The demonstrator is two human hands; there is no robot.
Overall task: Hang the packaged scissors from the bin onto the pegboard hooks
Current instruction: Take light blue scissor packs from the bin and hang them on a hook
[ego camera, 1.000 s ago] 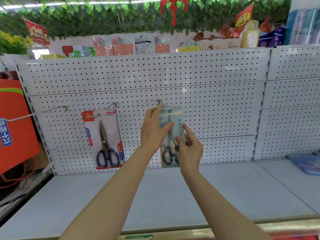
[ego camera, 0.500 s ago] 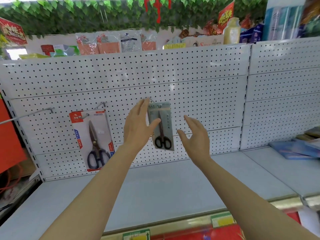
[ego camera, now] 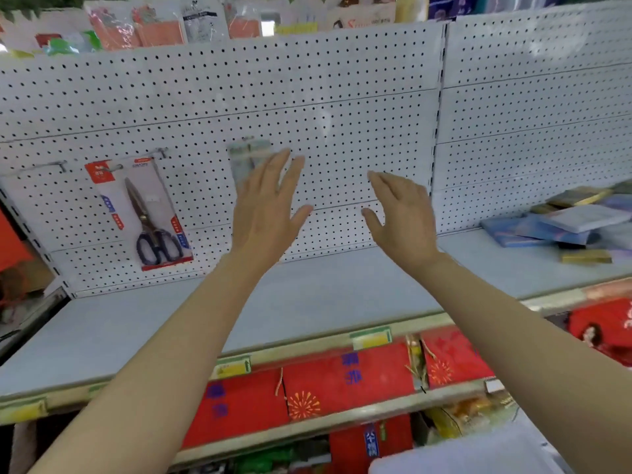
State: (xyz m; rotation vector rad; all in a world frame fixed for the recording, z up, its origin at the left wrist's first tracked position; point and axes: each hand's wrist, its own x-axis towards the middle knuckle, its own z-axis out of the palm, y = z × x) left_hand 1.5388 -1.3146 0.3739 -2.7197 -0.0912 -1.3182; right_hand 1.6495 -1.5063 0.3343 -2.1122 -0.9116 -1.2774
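A white pegboard (ego camera: 342, 107) fills the back of the shelf. A red-and-white pack of scissors (ego camera: 140, 213) hangs from a hook (ego camera: 160, 152) at the left. A second, pale green pack of scissors (ego camera: 248, 155) hangs on a hook further right; my left hand (ego camera: 266, 206) is in front of it and hides its lower part. That hand is open with fingers spread and holds nothing. My right hand (ego camera: 400, 217) is open too, apart from the pack, in front of bare pegboard. An empty hook (ego camera: 61, 164) sticks out at far left.
A flat white shelf (ego camera: 307, 302) runs below the pegboard. Blue and gold flat packs (ego camera: 561, 227) lie on it at right. Red packaged goods (ego camera: 342, 381) fill the shelf underneath. Assorted packets (ego camera: 201, 18) line the top of the pegboard.
Both hands have let go of the pale green pack, which now hangs on its hook. The hands have drawn back, and the view has dropped and swung right.
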